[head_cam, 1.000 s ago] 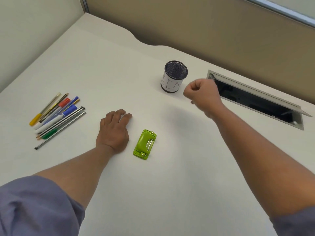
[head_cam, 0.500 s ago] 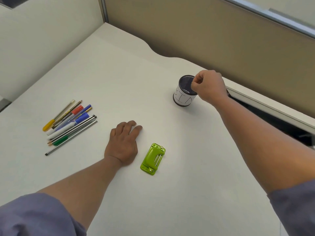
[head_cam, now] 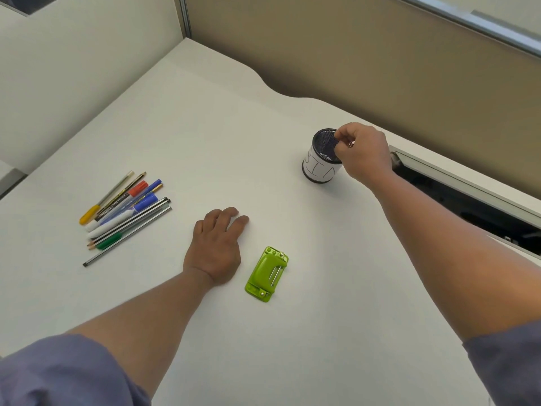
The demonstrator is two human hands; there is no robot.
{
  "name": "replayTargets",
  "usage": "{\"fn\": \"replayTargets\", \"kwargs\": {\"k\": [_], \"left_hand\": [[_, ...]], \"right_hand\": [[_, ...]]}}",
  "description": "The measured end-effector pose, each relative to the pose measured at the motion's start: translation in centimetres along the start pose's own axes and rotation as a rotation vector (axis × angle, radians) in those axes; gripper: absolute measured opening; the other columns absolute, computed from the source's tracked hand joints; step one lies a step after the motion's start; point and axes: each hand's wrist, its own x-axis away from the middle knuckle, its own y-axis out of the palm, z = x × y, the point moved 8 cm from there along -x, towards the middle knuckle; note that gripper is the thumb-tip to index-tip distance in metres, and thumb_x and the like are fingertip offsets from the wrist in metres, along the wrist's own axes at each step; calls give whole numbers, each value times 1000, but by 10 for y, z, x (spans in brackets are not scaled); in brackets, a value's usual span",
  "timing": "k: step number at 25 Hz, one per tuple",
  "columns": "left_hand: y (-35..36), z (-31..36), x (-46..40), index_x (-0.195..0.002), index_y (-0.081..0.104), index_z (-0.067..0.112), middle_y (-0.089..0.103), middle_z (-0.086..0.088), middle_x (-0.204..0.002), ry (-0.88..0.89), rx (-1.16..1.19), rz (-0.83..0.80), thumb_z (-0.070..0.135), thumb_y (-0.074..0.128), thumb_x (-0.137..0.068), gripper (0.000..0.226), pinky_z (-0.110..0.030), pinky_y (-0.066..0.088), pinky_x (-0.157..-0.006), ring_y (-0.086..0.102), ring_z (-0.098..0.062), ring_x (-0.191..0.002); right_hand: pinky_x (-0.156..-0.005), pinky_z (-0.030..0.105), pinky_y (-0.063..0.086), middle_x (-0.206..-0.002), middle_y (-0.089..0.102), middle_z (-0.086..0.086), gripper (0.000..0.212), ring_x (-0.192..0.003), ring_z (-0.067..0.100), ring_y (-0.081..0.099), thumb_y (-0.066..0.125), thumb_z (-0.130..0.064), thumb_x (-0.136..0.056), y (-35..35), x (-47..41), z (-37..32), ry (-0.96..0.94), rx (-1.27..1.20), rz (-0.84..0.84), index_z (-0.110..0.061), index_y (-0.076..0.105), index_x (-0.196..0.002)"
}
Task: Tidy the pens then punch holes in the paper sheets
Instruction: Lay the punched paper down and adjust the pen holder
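Observation:
Several pens and pencils (head_cam: 126, 210) lie bunched side by side on the white desk at the left. A black mesh pen cup (head_cam: 322, 159) with a white paper label stands upright at the back. My right hand (head_cam: 364, 153) pinches the cup's right rim between thumb and fingers. My left hand (head_cam: 216, 247) rests flat on the desk, fingers apart, holding nothing. A lime-green hole punch (head_cam: 267, 274) lies just right of my left hand. No paper sheets are in view.
The white desk (head_cam: 205, 136) ends at a tan partition (head_cam: 380, 54) at the back and a cream panel (head_cam: 73, 68) at the left. An open cable slot with a grey flap (head_cam: 468, 194) is sunk into the desk at the right.
My right hand moved from mid-air in front of the cup onto its rim and took hold of it. My left hand stayed flat on the desk. The view shifted down and right.

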Motion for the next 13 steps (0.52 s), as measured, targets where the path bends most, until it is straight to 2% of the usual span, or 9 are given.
{"fn": "replayTargets", "kwargs": {"k": [5, 13], "left_hand": [[0, 0, 0, -137, 58, 21, 50, -4, -146, 3, -4, -5, 5, 58, -82, 57, -44, 30, -100, 42, -35, -132], [0, 0, 0, -137, 58, 20, 50, -5, -146, 15, -4, -8, 8, 53, -82, 56, -45, 33, -100, 42, -36, -131]], "right_hand": [[-63, 21, 41, -76, 63, -21, 25, -70, 0, 55, 57, -19, -78, 1, 4, 2, 51, -125, 1, -33, 71, -93], [-64, 20, 43, -75, 65, -20, 22, -69, -1, 57, 57, -16, -77, 4, 10, 5, 81, -157, 13, -32, 67, -89]]}}
